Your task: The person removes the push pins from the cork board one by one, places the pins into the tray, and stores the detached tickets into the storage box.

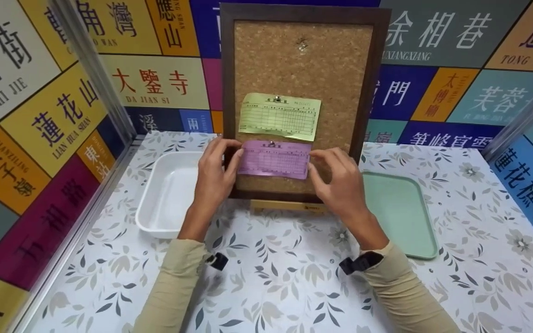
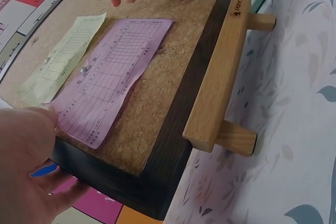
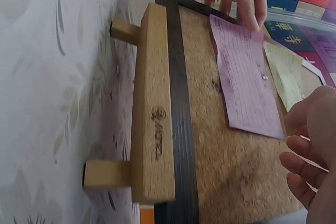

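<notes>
In the head view, the left hand (image 1: pixel 214 169) and forearm are covering the right side of the white tray (image 1: pixel 167 194), while the right hand (image 1: pixel 342 180) and forearm are hiding the left part of the green tray (image 1: pixel 403 212). The corkboard (image 1: pixel 340 83) is concealing most of the wooden stand (image 1: pixel 289 206). Print on the purple slip (image 1: pixel 275 159) and yellow slip (image 1: pixel 279 115) is running too small to read — the shiny cluster (image 1: pixel 301 45) above is blurring too. The bottom edge is cutting off both sleeves (image 1: pixel 169 286). Each wrist view is cropping both hands; whether the right fingertips are touching the purple slip is defying certainty.
</notes>
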Demonstrator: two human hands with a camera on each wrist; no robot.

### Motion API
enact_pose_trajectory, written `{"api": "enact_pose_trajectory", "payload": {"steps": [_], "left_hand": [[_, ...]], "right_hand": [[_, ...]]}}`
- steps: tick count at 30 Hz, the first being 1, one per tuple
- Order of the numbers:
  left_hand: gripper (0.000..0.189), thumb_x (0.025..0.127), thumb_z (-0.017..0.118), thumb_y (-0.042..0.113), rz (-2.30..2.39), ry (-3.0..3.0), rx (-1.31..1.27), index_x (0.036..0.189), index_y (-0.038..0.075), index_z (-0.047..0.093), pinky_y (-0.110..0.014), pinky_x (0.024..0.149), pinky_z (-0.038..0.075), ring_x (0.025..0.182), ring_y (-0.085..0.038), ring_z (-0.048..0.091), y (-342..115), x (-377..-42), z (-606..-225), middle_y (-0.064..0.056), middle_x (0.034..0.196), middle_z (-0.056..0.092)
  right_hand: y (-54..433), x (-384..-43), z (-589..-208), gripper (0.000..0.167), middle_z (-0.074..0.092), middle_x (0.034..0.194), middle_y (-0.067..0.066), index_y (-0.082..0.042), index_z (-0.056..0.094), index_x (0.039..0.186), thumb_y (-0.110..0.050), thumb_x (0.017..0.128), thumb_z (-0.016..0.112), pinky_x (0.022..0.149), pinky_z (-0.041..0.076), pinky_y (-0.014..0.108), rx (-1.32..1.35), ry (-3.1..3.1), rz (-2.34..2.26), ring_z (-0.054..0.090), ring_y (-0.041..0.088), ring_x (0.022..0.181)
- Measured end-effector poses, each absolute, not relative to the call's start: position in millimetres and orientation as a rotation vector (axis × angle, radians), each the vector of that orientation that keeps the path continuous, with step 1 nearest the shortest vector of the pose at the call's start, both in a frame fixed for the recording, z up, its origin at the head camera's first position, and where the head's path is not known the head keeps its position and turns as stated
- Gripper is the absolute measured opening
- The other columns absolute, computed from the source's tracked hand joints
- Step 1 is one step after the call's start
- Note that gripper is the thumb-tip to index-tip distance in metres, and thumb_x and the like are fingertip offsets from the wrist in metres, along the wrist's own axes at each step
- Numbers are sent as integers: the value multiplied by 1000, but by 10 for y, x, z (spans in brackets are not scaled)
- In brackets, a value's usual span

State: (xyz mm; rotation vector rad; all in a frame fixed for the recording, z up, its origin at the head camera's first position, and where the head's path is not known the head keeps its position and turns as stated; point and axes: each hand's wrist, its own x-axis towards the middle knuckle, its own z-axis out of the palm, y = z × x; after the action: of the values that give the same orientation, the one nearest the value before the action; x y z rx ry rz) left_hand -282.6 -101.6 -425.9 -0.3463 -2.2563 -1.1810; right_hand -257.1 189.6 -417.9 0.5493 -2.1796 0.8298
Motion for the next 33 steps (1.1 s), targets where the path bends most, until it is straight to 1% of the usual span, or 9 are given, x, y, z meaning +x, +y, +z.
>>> {"api": "enact_pose_trajectory", "payload": {"steps": [2,6,10,13,16,19,24,28,33], "left_hand": [[23,109,66,32,-1182,-2253,-337,120,14,74,-44,122,48,151,-29,52,-1000,-2830,-4261,-10,137,65],[21,109,67,30,-1187,-2252,-319,118,14,75,-46,123,47,152,-32,51,-995,-2827,-4257,-12,141,64],[21,109,67,32,-1169,-2268,-307,117,14,75,-45,124,46,152,-29,50,-1005,-2818,-4255,-12,142,63],[23,109,66,33,-1161,-2276,-304,116,14,75,-44,122,47,150,-27,51,-1012,-2806,-4255,-13,143,62],[23,109,66,33,-1161,-2276,-306,116,13,75,-44,119,50,146,-27,54,-1016,-2793,-4256,-14,143,61],[23,109,66,33,-1156,-2278,-309,115,12,75,-44,120,48,144,-27,55,-1016,-2783,-4259,-14,142,61],[24,109,66,33,-1134,-2297,-311,115,11,75,-46,126,42,150,-28,50,-1009,-2759,-4270,-15,146,59],[24,109,66,32,-1129,-2306,-308,115,11,76,-48,126,43,152,-30,48,-995,-2746,-4281,-16,150,56],[23,109,67,32,-1131,-2319,-287,113,11,76,-49,125,44,152,-32,48,-972,-2749,-4307,-16,154,53]], "right_hand": [[1834,-2587,-4185,20,74,106,5,-13,79,118,-16,98,79,90,56,40,555,-2187,833,71,22,98],[1700,-2626,-4193,19,72,105,5,-12,79,118,-14,99,78,81,57,34,580,-2189,897,69,17,92],[1569,-2673,-4204,18,71,103,6,-8,78,117,-10,99,77,75,57,29,611,-2178,986,67,14,86],[1491,-2709,-4215,18,71,103,7,-6,78,116,-8,99,76,76,58,26,623,-2171,1021,68,13,88],[1424,-2741,-4213,17,71,103,8,-5,77,116,-8,99,76,77,59,25,634,-2158,1037,69,14,89],[1366,-2767,-4201,18,71,103,9,-4,77,116,-9,99,76,77,60,26,641,-2145,1051,70,15,88],[1277,-2810,-4194,17,72,101,9,-3,78,114,-8,98,78,75,59,27,636,-2118,1084,69,15,86],[1209,-2819,-4194,16,72,99,9,-2,79,113,-7,97,79,73,57,28,622,-2101,1103,68,16,84],[1143,-2825,-4204,18,72,98,10,-1,78,114,-5,96,79,72,57,28,594,-2091,1111,68,17,82]]}}
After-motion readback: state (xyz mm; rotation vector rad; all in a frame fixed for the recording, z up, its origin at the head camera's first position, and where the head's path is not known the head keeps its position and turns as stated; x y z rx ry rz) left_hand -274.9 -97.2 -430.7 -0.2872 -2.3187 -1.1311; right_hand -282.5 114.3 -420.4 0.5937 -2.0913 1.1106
